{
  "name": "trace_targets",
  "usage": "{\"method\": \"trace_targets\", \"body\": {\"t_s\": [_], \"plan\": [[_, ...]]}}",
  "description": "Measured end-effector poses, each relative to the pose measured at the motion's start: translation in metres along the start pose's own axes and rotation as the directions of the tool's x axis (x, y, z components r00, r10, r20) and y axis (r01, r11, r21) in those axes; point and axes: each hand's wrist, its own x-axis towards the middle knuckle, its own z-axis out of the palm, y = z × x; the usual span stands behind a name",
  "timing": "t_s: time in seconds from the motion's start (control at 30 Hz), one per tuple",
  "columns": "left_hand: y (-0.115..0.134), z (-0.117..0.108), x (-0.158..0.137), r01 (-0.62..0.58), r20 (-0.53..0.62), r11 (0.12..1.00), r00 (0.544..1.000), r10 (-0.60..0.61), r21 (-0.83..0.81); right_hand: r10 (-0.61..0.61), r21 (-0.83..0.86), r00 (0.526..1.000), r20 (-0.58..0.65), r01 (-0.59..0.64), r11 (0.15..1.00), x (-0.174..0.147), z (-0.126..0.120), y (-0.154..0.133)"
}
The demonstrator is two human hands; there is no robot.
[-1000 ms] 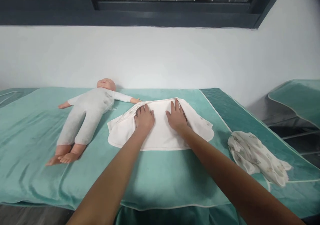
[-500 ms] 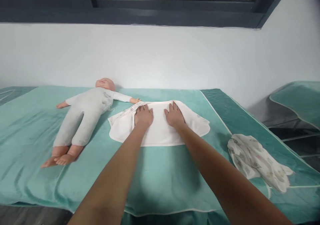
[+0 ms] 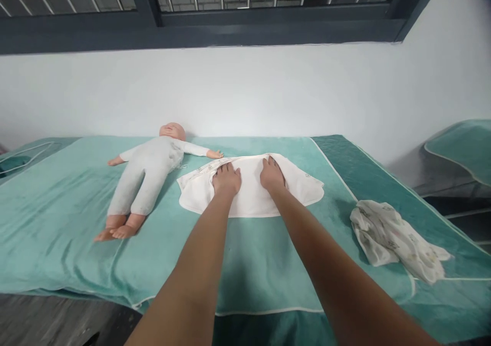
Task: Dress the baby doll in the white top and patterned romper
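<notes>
A white baby garment (image 3: 251,202) lies spread on the bed in front of me, with small printed marks along its far edge and sides. My left hand (image 3: 227,179) rests flat on its left part, fingers stretched toward the far edge and thumb apart. On the right part, my right hand (image 3: 272,174) is drawn in at the far edge, thumb close to the fingers, with the cloth's edge at the fingertips. A baby doll (image 3: 148,167) in a pale bodysuit lies on its back to the left, one arm reaching close to the garment's far left corner.
A crumpled white printed cloth (image 3: 399,238) lies at the right on the green bed cover (image 3: 95,197). Behind the bed stands a white wall (image 3: 245,90) below a dark window frame (image 3: 268,26). Another green-covered surface (image 3: 460,149) is at the far right.
The view has shifted a little, so the doll and garment appear farther right. My right thumb has come closer to its fingers at the garment's far edge; my left hand stays flat.
</notes>
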Motion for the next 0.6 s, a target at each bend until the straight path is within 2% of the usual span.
{"method": "trace_targets", "body": {"t_s": [0.1, 0.27, 0.33, 0.47, 0.6], "plan": [[0.000, 0.000, -0.002, 0.002, -0.004, 1.000, 1.000, -0.002, 0.002, -0.028, -0.014, 0.999, -0.035, 0.027, 1.000, -0.002, -0.001, -0.002], [0.000, 0.000, -0.003, -0.009, -0.009, 1.000, 1.000, 0.009, 0.002, -0.261, -0.022, 0.965, -0.004, 0.261, 0.965, -0.006, 0.000, -0.007], [0.000, 0.000, -0.003, -0.013, -0.010, 1.000, 1.000, 0.013, 0.002, -0.318, -0.019, 0.948, 0.021, 0.318, 0.948, -0.005, 0.002, -0.008], [-0.001, -0.001, -0.004, -0.019, -0.014, 1.000, 1.000, 0.019, -0.001, -0.332, -0.024, 0.942, 0.042, 0.333, 0.943, 0.001, 0.007, -0.005], [-0.001, -0.002, -0.005, -0.021, -0.021, 1.000, 1.000, 0.021, -0.002, -0.289, -0.035, 0.952, 0.098, 0.294, 0.955, 0.005, 0.008, -0.005]]}}
